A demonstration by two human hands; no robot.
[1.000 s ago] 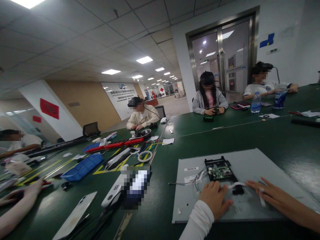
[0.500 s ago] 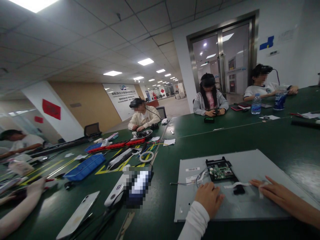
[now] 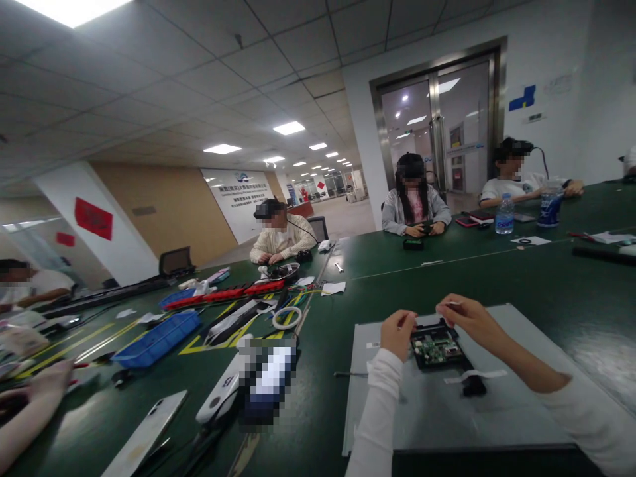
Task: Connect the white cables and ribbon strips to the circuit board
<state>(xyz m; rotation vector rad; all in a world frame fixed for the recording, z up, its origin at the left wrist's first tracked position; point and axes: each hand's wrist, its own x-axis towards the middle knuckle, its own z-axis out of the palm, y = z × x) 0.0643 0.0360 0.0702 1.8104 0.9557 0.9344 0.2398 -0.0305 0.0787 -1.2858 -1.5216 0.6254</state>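
A flat grey metal panel (image 3: 422,417) lies on the table before me, carrying a green circuit board (image 3: 436,350) in a black frame. My left hand (image 3: 396,334) is raised at the frame's left corner, fingertips pinched together; whatever is in them is too small to make out. Above the frame's far right corner, my right hand (image 3: 462,314) is closed in a pinch too, with a thin pale sliver at its fingers that I cannot name. A strip of clear tape (image 3: 497,374) crosses a black piece (image 3: 474,386) on the panel, below the board. A thin cable (image 3: 348,374) sticks out past the panel's left edge.
Left of the panel are a white power strip (image 3: 218,391), a white phone (image 3: 146,434), a blue tray (image 3: 158,341) and a roll of tape (image 3: 287,318). Another person's arm (image 3: 37,411) reaches in at far left. Several people sit around the table; a water bottle (image 3: 505,215) stands across from me.
Both my hands have lifted off the panel's lower part and moved up to the black frame, fingers now pinched. My right hand has left the tape strip. The view has shifted slightly.
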